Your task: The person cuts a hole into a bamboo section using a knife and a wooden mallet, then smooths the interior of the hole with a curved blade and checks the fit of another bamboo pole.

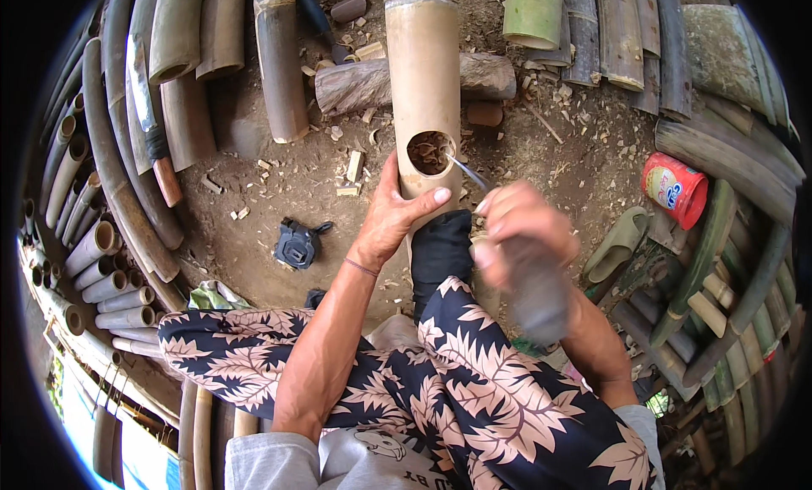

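A pale bamboo tube points away from me, with a round hole cut in its upper side. Curled shavings fill the hole. My left hand is closed around the tube just below the hole, thumb across the top. In my right hand, blurred by motion, is a carving knife with a thick dark handle. Its narrow blade tip meets the right rim of the hole. A black-covered foot rests against the near part of the tube.
Under the tube's far part lies a short log. Wood chips litter the dirt floor. A sheathed-looking long knife leans at left, a black tape measure lies nearby. Bamboo pieces surround me; a red can and sandal are at right.
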